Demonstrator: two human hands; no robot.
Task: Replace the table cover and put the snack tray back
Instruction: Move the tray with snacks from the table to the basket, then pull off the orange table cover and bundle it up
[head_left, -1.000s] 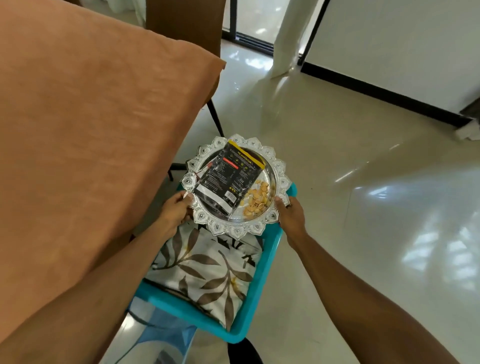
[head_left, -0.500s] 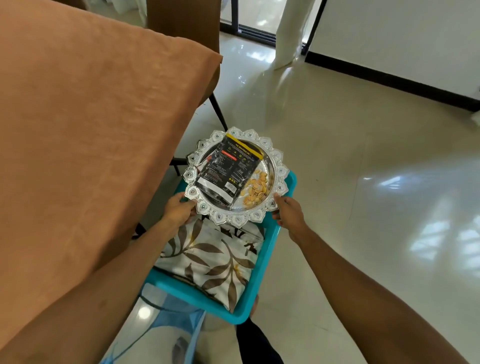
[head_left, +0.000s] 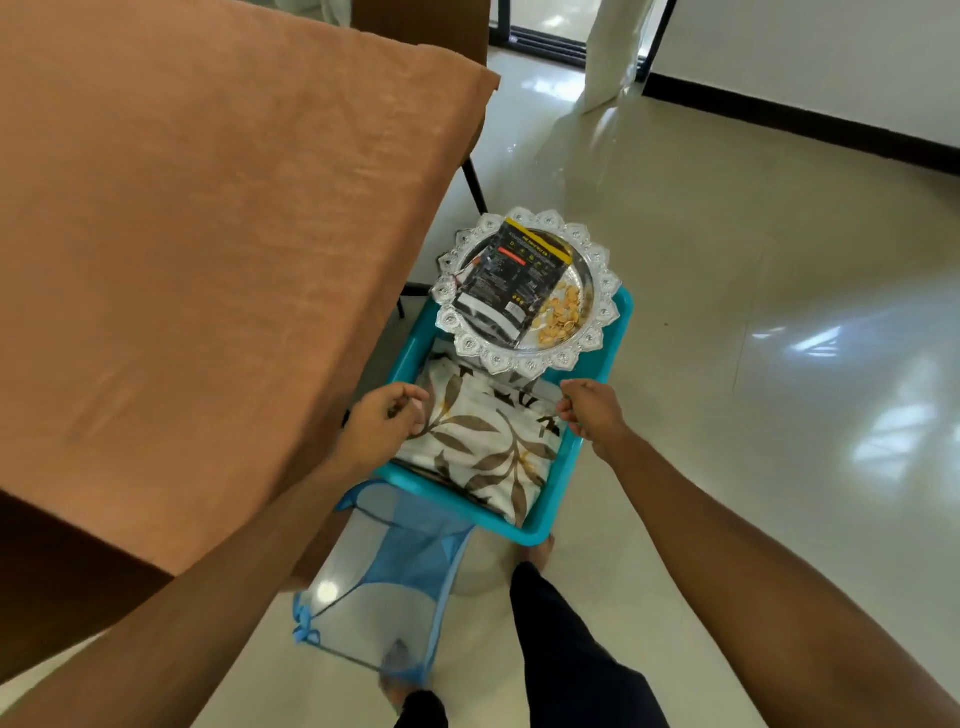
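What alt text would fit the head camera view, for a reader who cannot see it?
A left hand and a right hand, fingers curled, hover at a folded leaf-print cloth in a teal plastic basket. A silver snack tray with a black pouch and nuts rests on the basket's far end, beside an orange-covered table.

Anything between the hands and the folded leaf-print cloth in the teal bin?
Nothing blocks the near half: left hand and right hand are at the cloth's side edges. The snack tray sits over the teal bin's far end, covering the cloth's far edge.
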